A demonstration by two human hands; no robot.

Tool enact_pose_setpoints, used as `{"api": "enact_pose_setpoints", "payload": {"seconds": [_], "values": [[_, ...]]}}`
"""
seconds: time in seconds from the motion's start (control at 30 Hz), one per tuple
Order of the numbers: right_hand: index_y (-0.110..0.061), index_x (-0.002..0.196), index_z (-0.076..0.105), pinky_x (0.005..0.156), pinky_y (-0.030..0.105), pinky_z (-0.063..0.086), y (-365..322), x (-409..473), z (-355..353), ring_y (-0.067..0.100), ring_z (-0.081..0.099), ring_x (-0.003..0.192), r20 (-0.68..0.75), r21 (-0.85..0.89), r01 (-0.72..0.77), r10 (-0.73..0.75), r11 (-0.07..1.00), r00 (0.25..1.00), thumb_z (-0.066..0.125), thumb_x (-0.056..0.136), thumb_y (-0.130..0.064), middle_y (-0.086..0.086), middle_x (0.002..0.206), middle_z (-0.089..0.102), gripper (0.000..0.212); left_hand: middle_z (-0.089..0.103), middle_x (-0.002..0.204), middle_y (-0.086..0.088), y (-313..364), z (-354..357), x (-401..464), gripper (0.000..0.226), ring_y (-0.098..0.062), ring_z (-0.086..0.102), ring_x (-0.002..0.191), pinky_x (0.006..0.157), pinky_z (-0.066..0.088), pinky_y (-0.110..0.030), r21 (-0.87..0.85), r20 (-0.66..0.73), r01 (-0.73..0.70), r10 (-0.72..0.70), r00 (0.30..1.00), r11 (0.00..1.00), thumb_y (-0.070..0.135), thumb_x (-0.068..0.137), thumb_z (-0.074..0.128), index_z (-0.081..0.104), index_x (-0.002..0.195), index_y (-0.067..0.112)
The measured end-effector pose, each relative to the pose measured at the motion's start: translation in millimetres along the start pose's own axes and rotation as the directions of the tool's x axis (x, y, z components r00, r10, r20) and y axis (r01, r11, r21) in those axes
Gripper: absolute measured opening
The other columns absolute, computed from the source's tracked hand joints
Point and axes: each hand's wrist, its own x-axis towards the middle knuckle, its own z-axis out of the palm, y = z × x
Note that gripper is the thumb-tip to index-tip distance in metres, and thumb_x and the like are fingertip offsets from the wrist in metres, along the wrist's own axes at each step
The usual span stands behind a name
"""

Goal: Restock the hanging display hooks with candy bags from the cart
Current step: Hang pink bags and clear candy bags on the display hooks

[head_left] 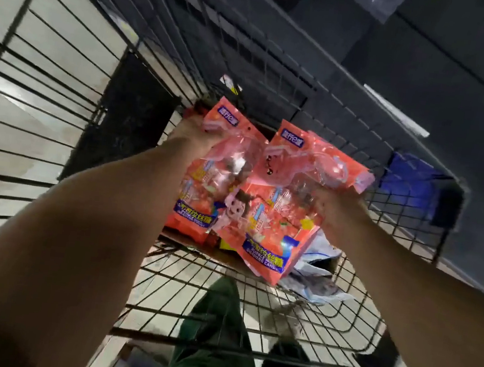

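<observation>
Got both grips clamped on candy bags: left hand (194, 130) on one bag (204, 184), right hand (333, 208) on another bag (273, 217), over the cart (247, 330). Guessing next is finding the hooks.

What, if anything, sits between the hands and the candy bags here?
Nothing visible. The left hand already grips the top of the left bag, and the right hand grips the right bag, both held above the wire cart. No display hooks are in view, so that path can't be judged.
</observation>
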Motion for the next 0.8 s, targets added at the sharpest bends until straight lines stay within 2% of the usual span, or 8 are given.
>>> {"api": "enact_pose_setpoints", "payload": {"seconds": [0.03,0.17,0.23,0.33,0.43,0.57,0.7,0.8], "values": [[-0.009,0.099,0.068,0.072,0.040,0.052,-3,-4,2,0.032,0.066,0.080,0.017,0.032,-0.022,0.022,0.999,1.000,0.076,0.080,-0.014,0.015,0.092,0.072,0.021,0.069,0.094,0.000,4,-3,-7,0.035,-0.013,0.068,0.080,0.065,0.057,-0.016,-0.005,0.022,0.033,-0.033,0.999,0.999,0.046,0.087,0.071,0.066,0.106,0.016],[-0.013,0.102,0.065,0.073,0.036,0.055,-14,-20,1,0.021,0.067,0.079,0.037,0.169,-0.063,0.058,0.984,0.998,0.068,0.089,-0.034,0.009,0.095,0.070,0.025,0.067,0.089,-0.003,13,-21,-31,0.051,-0.013,0.068,0.078,0.068,0.059,-0.025,0.064,0.052,0.034,-0.038,0.998,0.997,0.052,0.077,0.073,0.065,0.101,0.007],[-0.012,0.105,0.065,0.070,0.036,0.059,-18,-32,-2,0.021,0.070,0.079,0.059,0.189,-0.058,0.047,0.980,0.997,0.071,0.086,-0.039,0.009,0.099,0.072,0.033,0.057,0.074,0.003,19,-34,-50,0.040,-0.010,0.057,0.066,0.050,0.046,-0.017,0.133,0.062,-0.067,0.060,0.996,0.989,0.047,0.091,0.065,0.062,0.094,0.007],[-0.009,0.108,0.068,0.087,0.050,0.057,-23,-53,-19,0.025,0.070,0.088,0.077,0.163,0.022,-0.035,0.986,0.996,0.076,0.080,-0.041,0.010,0.101,0.073,0.044,0.057,0.074,0.004,41,-52,-92,0.038,-0.013,0.053,0.067,0.052,0.038,-0.018,0.152,0.059,-0.201,0.194,0.979,0.968,0.042,0.099,0.053,0.065,0.110,0.008],[-0.007,0.111,0.066,0.091,0.045,0.056,-34,-84,-46,0.024,0.068,0.088,0.051,0.133,0.168,-0.176,0.977,0.983,0.070,0.084,-0.046,0.006,0.097,0.070,0.048,0.066,0.088,-0.013,81,-66,-146,0.033,-0.018,0.054,0.073,0.056,0.043,-0.016,0.097,0.028,-0.284,0.282,0.959,0.954,0.037,0.101,0.052,0.066,0.102,0.007],[-0.005,0.108,0.061,0.082,0.041,0.058,-50,-135,-107,0.025,0.067,0.079,0.033,0.310,0.262,-0.286,0.914,0.958,0.070,0.089,-0.037,0.008,0.082,0.076,0.038,0.054,0.076,0.006,133,-59,-223,0.018,-0.010,0.052,0.064,0.041,0.040,-0.009,0.022,-0.059,-0.425,0.425,0.903,0.905,0.036,0.102,0.051,0.056,0.109,0.020],[0.000,0.121,0.057,0.081,0.047,0.059,-41,-191,-200,0.029,0.069,0.082,-0.036,0.400,0.389,-0.409,0.830,0.912,0.070,0.090,-0.034,0.017,0.103,0.073,0.049,0.065,0.085,0.000,170,-10,-299,0.025,-0.014,0.060,0.073,0.062,0.049,-0.025,-0.101,-0.057,-0.536,0.533,0.844,0.838,0.043,0.097,0.058,0.062,0.101,0.019],[-0.001,0.085,0.067,0.068,0.039,0.052,-14,-232,-285,0.022,0.060,0.062,-0.115,0.410,0.476,-0.473,0.778,0.873,0.063,0.096,-0.030,0.004,0.062,0.070,0.031,0.070,0.119,-0.012,199,52,-351,0.026,-0.027,0.067,0.106,0.098,0.052,-0.048,-0.298,0.006,-0.543,0.570,0.821,0.785,0.044,0.091,0.067,0.069,0.098,0.019]]}}
